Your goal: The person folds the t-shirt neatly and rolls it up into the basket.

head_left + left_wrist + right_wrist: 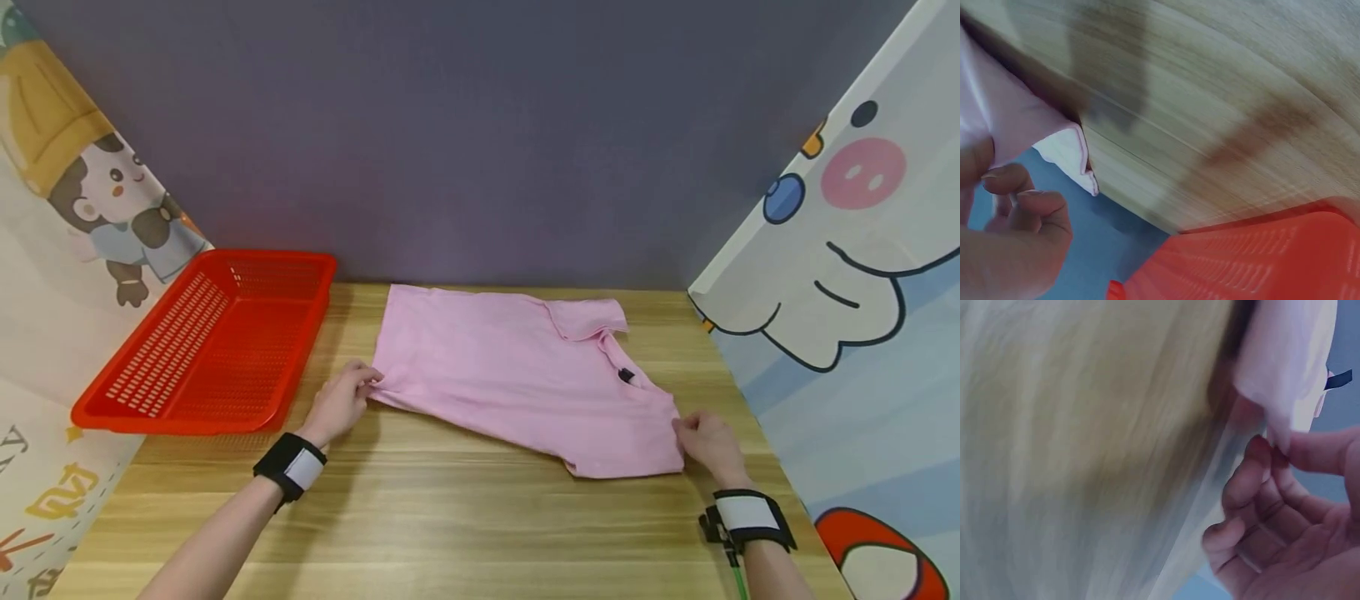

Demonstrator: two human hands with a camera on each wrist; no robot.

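Pink shirt found gripped at both ends on the worktop

Surface: the worktop (420,533) was pale, streaked wood grain, bounded at its back edge by a plain dark-grey panel (480,142) and at the sides by a left panel (45,350) and a right panel (892,292), both cartoon-printed. A red plastic basket (232,358), rectangular with slotted walls, stood at the back left corner.

Article: the pink shirt (480,358), soft, thin and lightly creased, lay flat towards the back edge, its hem facing the basket, its far sleeve doubled over; a small black tag (626,375) showed at the neckline.

Hands: the left hand (341,404) pinched the hem's near corner; the right hand (708,446) clamped cloth beside the near sleeve between thumb and fingers.
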